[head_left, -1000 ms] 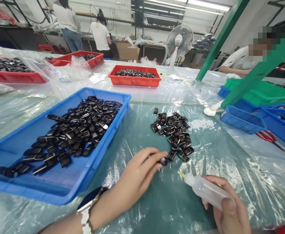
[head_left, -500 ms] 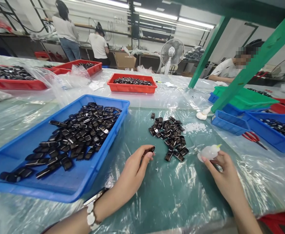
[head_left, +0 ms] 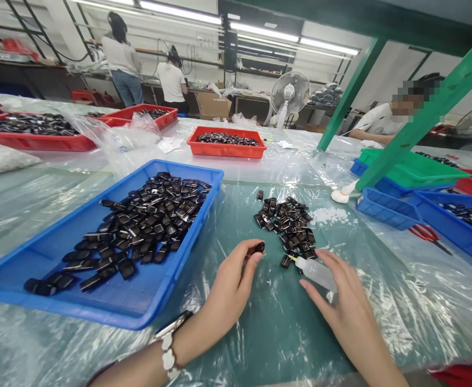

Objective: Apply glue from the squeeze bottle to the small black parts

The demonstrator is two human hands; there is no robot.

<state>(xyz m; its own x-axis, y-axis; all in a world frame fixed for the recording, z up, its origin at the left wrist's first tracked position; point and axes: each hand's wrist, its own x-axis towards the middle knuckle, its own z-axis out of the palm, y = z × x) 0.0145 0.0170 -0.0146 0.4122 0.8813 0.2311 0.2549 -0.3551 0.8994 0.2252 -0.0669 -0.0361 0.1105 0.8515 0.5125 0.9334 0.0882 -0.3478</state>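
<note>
My left hand [head_left: 234,282] pinches a small black plastic part [head_left: 260,247] between thumb and fingertips, just above the green mat. From the right, my right hand [head_left: 344,298] holds a translucent squeeze bottle [head_left: 316,272], its thin yellow-green nozzle [head_left: 292,258] pointing left toward the held part but apart from it. The thumb is on the near side of the bottle and the fingers on the far side. Behind both hands lies a loose pile of similar black parts [head_left: 288,220], with small white pieces [head_left: 329,216] scattered at its right.
On the left stands a large blue tray [head_left: 139,320] of black parts. A red tray [head_left: 227,150] is farther back. To the right are a small blue bin [head_left: 387,209], red-handled scissors [head_left: 424,232] and a green post [head_left: 413,126]. People work in the background.
My right hand has brought the bottle leftward and turned it, so its nozzle now points left instead of up and right. My left hand still holds the black part. The view has shifted slightly.
</note>
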